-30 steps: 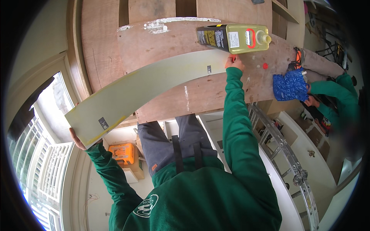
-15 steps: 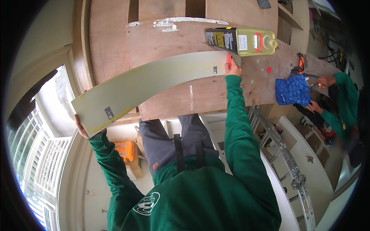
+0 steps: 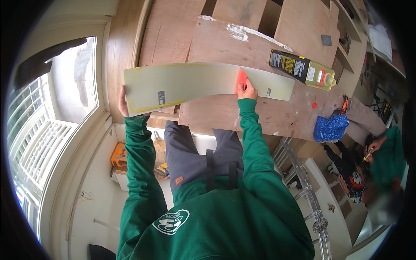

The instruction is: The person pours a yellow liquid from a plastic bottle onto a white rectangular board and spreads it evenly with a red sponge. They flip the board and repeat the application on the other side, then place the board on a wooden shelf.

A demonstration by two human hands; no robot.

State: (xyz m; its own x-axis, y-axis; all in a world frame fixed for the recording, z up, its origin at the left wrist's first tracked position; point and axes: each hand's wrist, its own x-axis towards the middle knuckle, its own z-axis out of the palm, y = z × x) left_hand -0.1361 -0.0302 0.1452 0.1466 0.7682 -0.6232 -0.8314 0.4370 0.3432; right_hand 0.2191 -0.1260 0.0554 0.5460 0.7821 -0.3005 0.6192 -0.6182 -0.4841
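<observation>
A long, pale green curved strip (image 3: 195, 78) with yellowish smears along its edges spans the space before me, over the wooden boards. My left hand (image 3: 123, 103) grips its left end, the thumb on the near face and the other fingers mostly hidden behind. In my right hand (image 3: 248, 91) is a flat red spreader (image 3: 240, 79), pressed against the strip's face right of its middle. Beyond the strip's right end a rectangular yellow-and-black container (image 3: 303, 70) with a capped spout rests on its broad side.
Reddish wooden boards (image 3: 212, 115) have gaps at the far side. A small red disc (image 3: 314, 105) and a blue bag (image 3: 330, 128) sit rightward. A metal ladder (image 3: 305, 186) stands lower right, near another person's hand (image 3: 377, 143). An orange case (image 3: 118, 155) is lower left.
My right hand and the red spreader have moved left along the strip, away from its right end. The strip lies more level in view. The whole view has turned.
</observation>
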